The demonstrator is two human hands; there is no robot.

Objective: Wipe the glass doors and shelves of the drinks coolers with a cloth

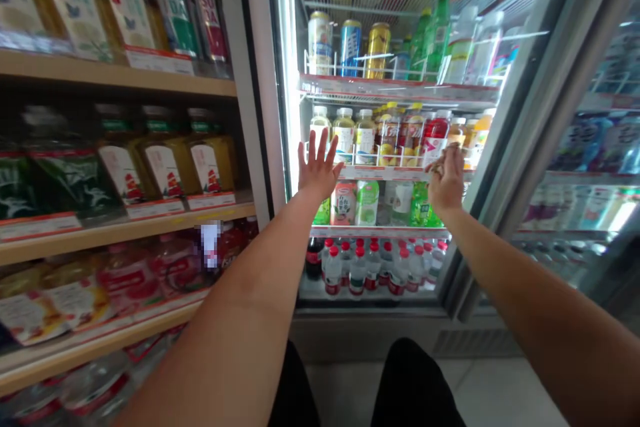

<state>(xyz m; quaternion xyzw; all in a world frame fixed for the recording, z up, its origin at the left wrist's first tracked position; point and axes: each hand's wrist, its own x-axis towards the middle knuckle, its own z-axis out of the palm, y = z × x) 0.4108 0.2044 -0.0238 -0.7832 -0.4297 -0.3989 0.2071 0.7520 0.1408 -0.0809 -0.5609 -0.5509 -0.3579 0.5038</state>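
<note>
My left hand is stretched forward with its fingers spread, holding nothing. It is in front of the pale-labelled bottles on the middle shelf of a lit drinks fridge; I cannot tell whether it touches the glass. My right hand is raised farther right, fingers bent together around a small brownish thing that I cannot make out. Behind it stand a red-drink bottle and an orange-drink bottle. Green-labelled cartons or bottles line the shelf below.
Cans and green bottles fill the upper fridge shelf; red-capped water bottles stand at the bottom. A vertical metal door frame rises at right. Wooden shelves with juice and soda bottles run along the left. My knees show below.
</note>
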